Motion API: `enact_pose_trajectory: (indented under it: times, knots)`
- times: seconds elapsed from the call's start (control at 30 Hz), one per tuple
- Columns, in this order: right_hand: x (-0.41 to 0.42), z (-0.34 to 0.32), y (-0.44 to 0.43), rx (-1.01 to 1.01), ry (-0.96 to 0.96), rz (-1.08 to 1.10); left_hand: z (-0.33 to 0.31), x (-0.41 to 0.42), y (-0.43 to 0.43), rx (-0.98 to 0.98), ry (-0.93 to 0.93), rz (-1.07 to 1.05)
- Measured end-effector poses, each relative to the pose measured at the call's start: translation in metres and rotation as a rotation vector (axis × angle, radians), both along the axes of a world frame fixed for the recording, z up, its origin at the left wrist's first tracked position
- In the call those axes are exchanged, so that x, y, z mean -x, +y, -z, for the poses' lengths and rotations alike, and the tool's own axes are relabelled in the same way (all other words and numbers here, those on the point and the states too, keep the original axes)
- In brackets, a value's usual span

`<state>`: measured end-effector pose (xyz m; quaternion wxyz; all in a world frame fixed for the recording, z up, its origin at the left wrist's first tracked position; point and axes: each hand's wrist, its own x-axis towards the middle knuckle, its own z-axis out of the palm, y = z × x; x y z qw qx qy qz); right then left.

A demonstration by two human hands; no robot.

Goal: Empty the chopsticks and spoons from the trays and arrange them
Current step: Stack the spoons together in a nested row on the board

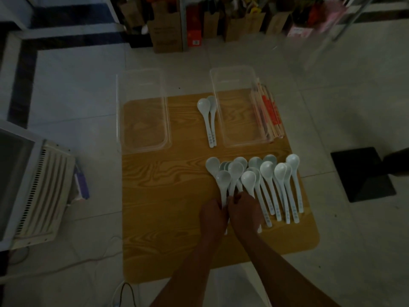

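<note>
Spoons [266, 169] fan across table [166, 207] before two empty trays [146, 149]; I see left hand [213, 214] and right hand [244, 214] each curled round handles, presumably gathering them into one neat bundle.

A wood-grain worktop [168, 196] fills the middle of the dim frame, standing on a pale tiled floor [77, 85]. Two clear trays lie at its upper edge: the left tray [143, 129] and the right tray [239, 125], both with nothing inside. A pair of white spoons [208, 120] lies between them, and wrapped chopsticks [271, 111] are stacked just beside the right tray's right wall. Right of centre, many more spoons [267, 173] fan out, bowls toward the top. At lower centre the left hand [212, 214] and right hand [244, 213], touching, grip the handles of the fan's leftmost spoons. Cardboard boxes [166, 29] line the top of the frame.
</note>
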<state>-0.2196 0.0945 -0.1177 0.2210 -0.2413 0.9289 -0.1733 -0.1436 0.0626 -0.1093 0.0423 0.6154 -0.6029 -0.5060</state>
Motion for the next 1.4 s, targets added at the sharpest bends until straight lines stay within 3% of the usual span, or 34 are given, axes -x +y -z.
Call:
enact_pose_trajectory:
  times: [0.43, 0.97, 1.2, 1.4]
  knots:
    - [-0.010, 0.000, -0.004, -0.027, -0.018, 0.070, -0.004, -0.041, -0.025, -0.001, 0.034, -0.110]
    - [-0.050, -0.001, -0.008, 0.005, -0.039, -0.267, -0.001, -0.051, -0.065, -0.081, 0.126, -0.102]
    - [-0.052, 0.010, -0.016, -0.017, -0.053, -0.222, 0.002, -0.037, -0.070, 0.010, -0.013, -0.081]
    - [-0.046, 0.016, -0.022, 0.075, -0.133, -0.153, 0.009, -0.042, -0.063, -0.090, 0.024, -0.161]
